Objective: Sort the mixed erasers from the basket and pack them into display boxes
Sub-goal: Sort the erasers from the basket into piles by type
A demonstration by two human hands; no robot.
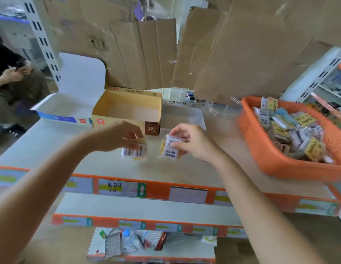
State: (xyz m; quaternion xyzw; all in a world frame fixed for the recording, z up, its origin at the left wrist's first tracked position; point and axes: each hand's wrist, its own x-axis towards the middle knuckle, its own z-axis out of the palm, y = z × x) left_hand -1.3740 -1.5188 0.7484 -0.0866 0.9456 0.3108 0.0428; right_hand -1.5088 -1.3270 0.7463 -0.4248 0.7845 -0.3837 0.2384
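Two small plastic-wrapped eraser packs, held above the pale shelf top (51, 149) at centre frame. The left one, a white-and-yellow eraser pack (134, 151), is pinched from above by the left hand (120, 137), fingers curled down onto its top edge. It is motion-blurred, so whether it is one pack or two cannot be told. The right one, a white-labelled eraser pack marked "2B" (171, 149), is gripped by the right hand (192, 143), thumb and fingers clamped on its upper part. The two packs are near each other but apart.

Just behind the hands is an open tan cardboard display box (127, 107) with a brown "2B" corner. To its left, touching, is an open white display box with a blue front strip (70, 106), lid flap raised. To its right is a grey box (177, 113).

At right of frame, an orange perforated plastic basket (265, 155) is heaped with mixed wrapped erasers (291, 130). A clear plastic tub (223, 109) sits by its far corner.

Brown cardboard sheets (146, 54) hang across the top of the frame. A seated person (15, 82) is at upper left. An orange-edged label strip (156, 189) runs along the shelf front below.
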